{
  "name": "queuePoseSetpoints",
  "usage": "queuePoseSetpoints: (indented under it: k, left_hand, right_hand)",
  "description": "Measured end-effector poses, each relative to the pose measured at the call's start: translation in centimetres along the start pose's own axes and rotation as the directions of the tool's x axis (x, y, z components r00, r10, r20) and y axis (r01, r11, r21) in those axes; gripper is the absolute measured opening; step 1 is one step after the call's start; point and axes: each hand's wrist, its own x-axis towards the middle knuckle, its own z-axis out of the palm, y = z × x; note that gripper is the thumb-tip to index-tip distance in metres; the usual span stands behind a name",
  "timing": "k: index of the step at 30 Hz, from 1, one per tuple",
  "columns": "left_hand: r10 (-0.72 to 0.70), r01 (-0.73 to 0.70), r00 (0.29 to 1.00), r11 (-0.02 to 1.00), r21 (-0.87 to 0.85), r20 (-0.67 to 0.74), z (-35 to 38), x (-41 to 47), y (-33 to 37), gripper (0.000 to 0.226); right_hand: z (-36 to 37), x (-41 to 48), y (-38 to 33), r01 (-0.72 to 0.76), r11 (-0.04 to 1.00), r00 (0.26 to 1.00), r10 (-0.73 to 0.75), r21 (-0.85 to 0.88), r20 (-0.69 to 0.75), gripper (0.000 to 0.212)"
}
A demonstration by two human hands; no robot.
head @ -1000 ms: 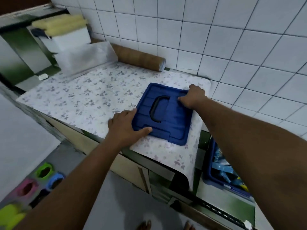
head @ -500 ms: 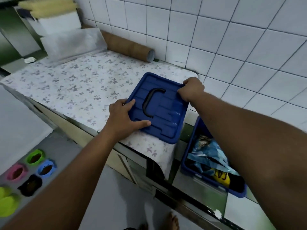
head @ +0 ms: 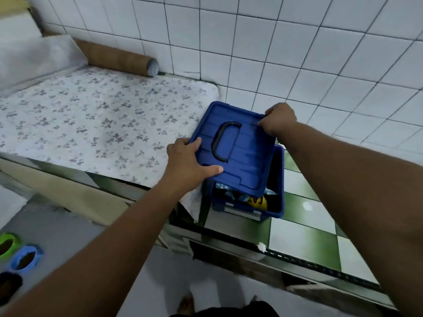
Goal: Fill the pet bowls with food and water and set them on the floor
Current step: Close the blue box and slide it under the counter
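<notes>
A blue lid (head: 242,154) with a black handle hangs tilted over an open blue storage box (head: 278,179) on the green-and-white tiled counter. My left hand (head: 187,159) grips the lid's near left corner, thumb on top. My right hand (head: 278,118) holds the lid's far right corner. Inside the box, blue and yellow food packets (head: 254,197) show under the lid. Coloured pet bowls stand on the floor at lower left: a green bowl (head: 6,243), a blue bowl (head: 25,258) and a black bowl (head: 9,287), each with dark contents.
A flowered cloth (head: 91,120) covers the counter to the left. A brown cardboard tube (head: 121,59) lies along the white tiled wall. A folded white sheet (head: 34,56) sits at the far left. My feet (head: 187,304) show on the grey floor below.
Both hands have carried the lid to the right, off the flowered cloth, until it hangs above the open box. The view has swung right with it.
</notes>
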Motion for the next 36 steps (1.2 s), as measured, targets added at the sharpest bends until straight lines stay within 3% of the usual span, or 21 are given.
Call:
queuePoseSetpoints:
  k: [8, 13, 26, 31, 36]
  left_hand:
    - [-0.088, 0.087, 0.995, 0.996, 0.016, 0.045, 7.6, -2.5, 0.8, 0.108]
    - [-0.137, 0.136, 0.990, 0.990, 0.034, 0.020, 9.8, -2.5, 0.4, 0.108]
    - [-0.131, 0.129, 0.991, 0.990, 0.057, 0.031, 11.6, -2.3, -0.6, 0.103]
    - [-0.094, 0.098, 0.992, 0.994, -0.043, 0.085, 11.4, -2.8, -1.8, 0.092]
    - [0.049, -0.119, 0.979, 0.927, 0.355, 0.200, 9.7, -2.6, -2.6, 0.085]
  right_hand:
    - [1.3, -0.4, 7.5, 0.009, 0.996, 0.989, 0.004, -0.087, 0.149, 0.037]
    - [2.1, 0.3, 8.4, 0.046, 0.993, 0.977, -0.022, -0.108, 0.214, 0.030]
    - [3.3, 1.3, 9.3, 0.162, 0.954, 0.963, -0.097, -0.253, 0.250, 0.049]
    - [3.3, 1.2, 10.0, 0.206, 0.957, 0.947, -0.142, -0.205, 0.289, 0.065]
    - [2.8, 2.0, 10.1, 0.274, 0.955, 0.919, -0.225, -0.113, 0.325, 0.087]
